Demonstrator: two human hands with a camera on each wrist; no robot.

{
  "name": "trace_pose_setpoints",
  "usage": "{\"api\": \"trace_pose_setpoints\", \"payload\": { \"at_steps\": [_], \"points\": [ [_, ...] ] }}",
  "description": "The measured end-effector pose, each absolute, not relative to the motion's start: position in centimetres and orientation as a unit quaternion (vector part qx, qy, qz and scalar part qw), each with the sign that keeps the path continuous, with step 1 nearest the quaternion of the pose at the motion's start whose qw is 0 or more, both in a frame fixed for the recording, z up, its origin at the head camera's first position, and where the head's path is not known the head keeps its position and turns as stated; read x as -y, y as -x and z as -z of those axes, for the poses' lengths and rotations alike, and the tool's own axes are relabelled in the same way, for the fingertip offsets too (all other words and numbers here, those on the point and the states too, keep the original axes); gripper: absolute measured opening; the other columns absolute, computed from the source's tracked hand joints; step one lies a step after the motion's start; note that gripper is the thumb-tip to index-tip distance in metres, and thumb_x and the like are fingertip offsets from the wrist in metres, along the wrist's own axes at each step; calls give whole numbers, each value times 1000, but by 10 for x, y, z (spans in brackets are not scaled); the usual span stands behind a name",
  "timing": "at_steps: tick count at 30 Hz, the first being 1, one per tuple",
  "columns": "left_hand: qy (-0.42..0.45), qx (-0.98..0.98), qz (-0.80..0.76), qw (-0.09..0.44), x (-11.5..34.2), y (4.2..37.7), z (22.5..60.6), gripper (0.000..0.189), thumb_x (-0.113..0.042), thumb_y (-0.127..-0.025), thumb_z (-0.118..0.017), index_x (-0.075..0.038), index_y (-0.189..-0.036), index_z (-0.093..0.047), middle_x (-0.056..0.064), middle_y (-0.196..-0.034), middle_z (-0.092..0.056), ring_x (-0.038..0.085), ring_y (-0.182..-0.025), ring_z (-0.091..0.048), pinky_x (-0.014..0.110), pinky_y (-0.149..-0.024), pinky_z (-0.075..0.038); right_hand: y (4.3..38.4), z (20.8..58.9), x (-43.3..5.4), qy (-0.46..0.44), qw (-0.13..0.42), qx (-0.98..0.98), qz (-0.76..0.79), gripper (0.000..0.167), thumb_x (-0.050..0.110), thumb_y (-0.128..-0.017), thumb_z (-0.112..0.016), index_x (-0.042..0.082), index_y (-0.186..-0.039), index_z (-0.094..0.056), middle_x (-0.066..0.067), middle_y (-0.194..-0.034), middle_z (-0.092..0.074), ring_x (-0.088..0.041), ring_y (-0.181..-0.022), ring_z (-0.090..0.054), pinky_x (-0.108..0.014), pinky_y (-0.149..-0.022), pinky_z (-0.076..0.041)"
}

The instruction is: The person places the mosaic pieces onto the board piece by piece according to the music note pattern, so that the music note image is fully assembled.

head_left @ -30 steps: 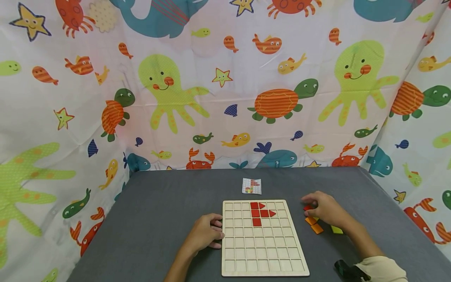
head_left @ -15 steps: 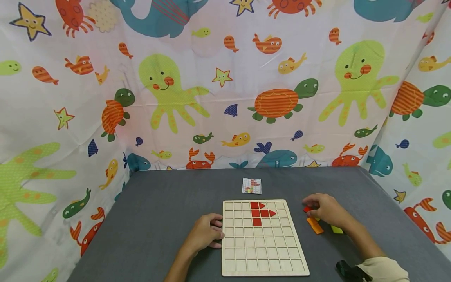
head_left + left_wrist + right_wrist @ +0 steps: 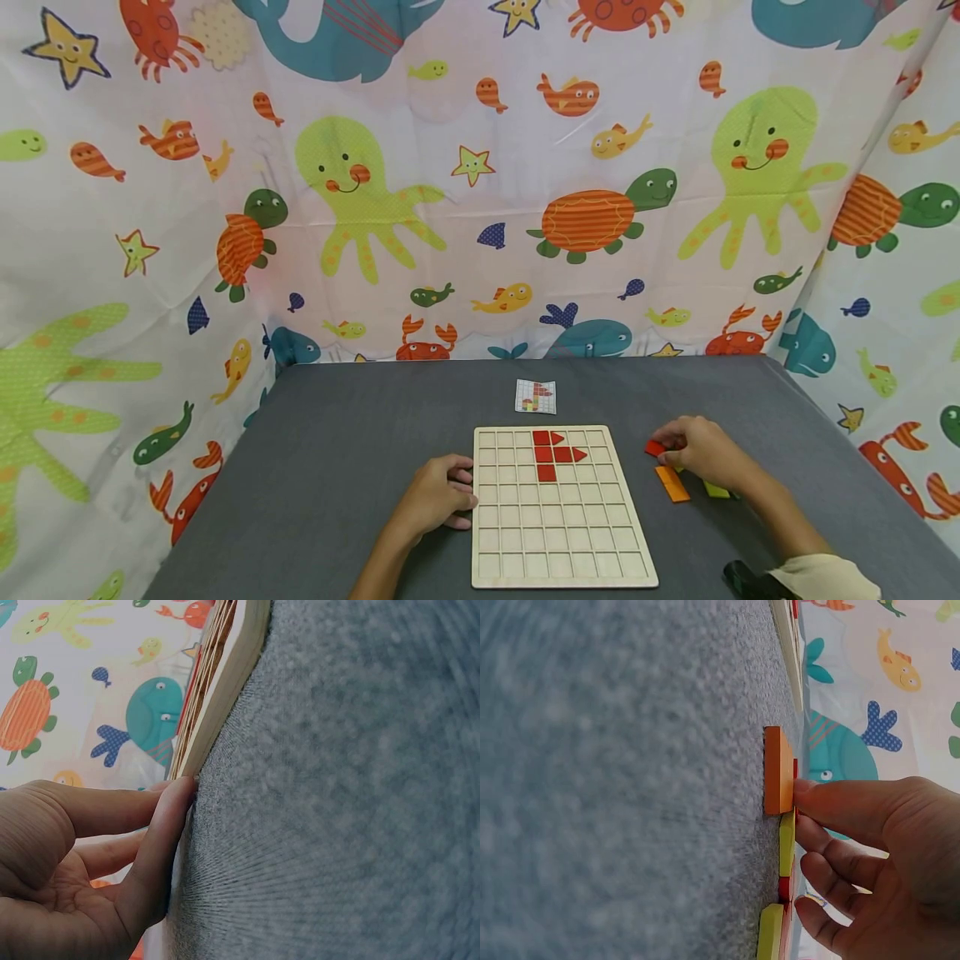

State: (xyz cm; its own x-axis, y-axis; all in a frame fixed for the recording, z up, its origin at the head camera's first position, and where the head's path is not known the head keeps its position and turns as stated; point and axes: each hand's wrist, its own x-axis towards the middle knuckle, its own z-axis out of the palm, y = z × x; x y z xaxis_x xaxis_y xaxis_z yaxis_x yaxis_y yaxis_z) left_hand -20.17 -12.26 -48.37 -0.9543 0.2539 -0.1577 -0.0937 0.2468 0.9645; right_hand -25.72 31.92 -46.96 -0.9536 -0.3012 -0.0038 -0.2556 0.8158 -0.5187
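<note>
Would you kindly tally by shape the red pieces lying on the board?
Red squares: 4
Red triangles: 2
Total on the board: 6

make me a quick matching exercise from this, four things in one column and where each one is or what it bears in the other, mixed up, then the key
1. small white printed paper card
2. flat pale wooden grid board
3. left hand
4. right hand

A. at the loose coloured pieces
B. at the board's left edge
C. just beyond the board's far edge
D. between the two hands, bearing red square and triangular pieces

Right pairs: 1-C, 2-D, 3-B, 4-A
</note>
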Motion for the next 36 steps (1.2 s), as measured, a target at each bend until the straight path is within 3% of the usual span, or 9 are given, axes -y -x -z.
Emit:
{"api": "trace_pose_setpoints", "payload": {
  "at_steps": [17,22,36],
  "points": [
    [-51,-777,-611,140,122,202,484,59,11,-83,-76,9,-140,-58,19,-117,-61,21,-95,-69,40,-61,-68,253,474,-298,197,18,-939,281,24,26,-91,-84,16,-113,-82,5,-106,-73,-17,-98,-61,-38,-84,-55],
    [-51,-779,-609,140,122,202,483,59,11,-83,-76,9,-140,-59,19,-117,-62,22,-96,-69,40,-61,-68,252,472,-287,215,1,-936,278,23,26,-92,-84,16,-113,-82,7,-104,-72,-15,-96,-60,-34,-81,-52],
    [-53,-779,-610,135,121,201,482,60,11,-83,-76,10,-140,-58,20,-117,-61,22,-97,-68,41,-61,-68,249,465,-255,243,30,-925,290,30,27,-92,-84,13,-118,-81,6,-107,-71,-19,-99,-56,-34,-81,-51]
  ]
}}
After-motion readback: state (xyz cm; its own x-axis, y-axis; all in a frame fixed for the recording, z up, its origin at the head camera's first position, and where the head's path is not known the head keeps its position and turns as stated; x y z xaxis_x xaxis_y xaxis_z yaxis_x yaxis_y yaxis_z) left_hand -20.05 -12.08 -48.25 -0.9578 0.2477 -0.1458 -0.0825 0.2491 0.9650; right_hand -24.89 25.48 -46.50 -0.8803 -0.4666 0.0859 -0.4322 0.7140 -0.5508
